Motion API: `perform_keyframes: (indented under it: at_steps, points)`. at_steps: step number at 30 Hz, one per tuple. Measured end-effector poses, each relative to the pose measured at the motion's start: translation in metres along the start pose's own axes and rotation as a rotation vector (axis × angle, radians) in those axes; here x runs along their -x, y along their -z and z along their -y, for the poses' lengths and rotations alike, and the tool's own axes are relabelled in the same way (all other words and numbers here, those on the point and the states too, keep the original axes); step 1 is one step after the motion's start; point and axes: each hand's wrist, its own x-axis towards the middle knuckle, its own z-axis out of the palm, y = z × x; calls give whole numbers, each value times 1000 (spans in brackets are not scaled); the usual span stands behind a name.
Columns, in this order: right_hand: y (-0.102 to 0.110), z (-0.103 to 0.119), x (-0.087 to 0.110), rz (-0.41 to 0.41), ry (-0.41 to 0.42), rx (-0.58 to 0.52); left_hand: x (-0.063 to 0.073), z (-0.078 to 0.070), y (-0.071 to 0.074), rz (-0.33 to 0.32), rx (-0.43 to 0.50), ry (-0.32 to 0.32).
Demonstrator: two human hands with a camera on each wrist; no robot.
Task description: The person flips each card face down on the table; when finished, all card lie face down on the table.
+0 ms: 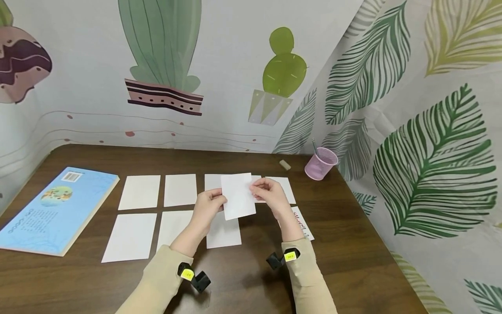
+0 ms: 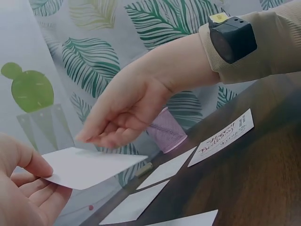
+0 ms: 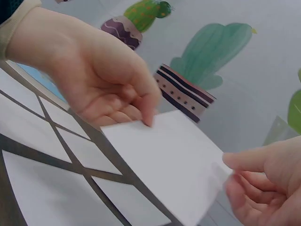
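Observation:
A blank white card (image 1: 238,196) is held up over the table between both hands. My left hand (image 1: 206,208) grips its left edge, thumb on the near face and fingers behind, as the left wrist view shows. At the opposite edge my right hand (image 1: 272,198) pinches the card between thumb and fingers; in the right wrist view the thumb (image 3: 247,161) lies at the card's edge. Beneath, several blank white cards (image 1: 129,237) lie in two rows. A card with red "Happy Birthday" lettering (image 2: 223,139) lies at the right end of the near row, partly behind my right forearm.
A blue book (image 1: 59,213) lies at the table's left side. Toward the back right stand a pink mesh pen cup (image 1: 319,165) with a pencil in it and a small eraser (image 1: 285,165). A patterned cloth wall (image 1: 227,87) borders the table's back and right.

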Motion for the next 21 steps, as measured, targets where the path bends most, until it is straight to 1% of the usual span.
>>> perform_keyframes:
  at_steps: [2, 3, 7, 9, 14, 17, 21]
  points:
    - [6, -3, -1, -31, -12, 3, -1, 2, 0, 5, 23, 13]
    - [8, -4, -1, -27, -20, 6, -1, 3, 0, 12, 34, 17]
    - [16, -10, -2, 56, -62, 26, -2, 8, -3, 65, 60, 46]
    - [19, -13, -2, 92, -80, 25, -2, 12, -6, 93, 53, 58]
    - [30, -18, 1, 142, -117, 46, -3, 23, -14, 132, 6, 85]
    - [38, -22, 2, 175, -144, 87, -2, 28, -17, 154, -19, 91]
    - [48, -30, 3, 189, -190, 144, -1, 31, -18, 182, -20, 93]
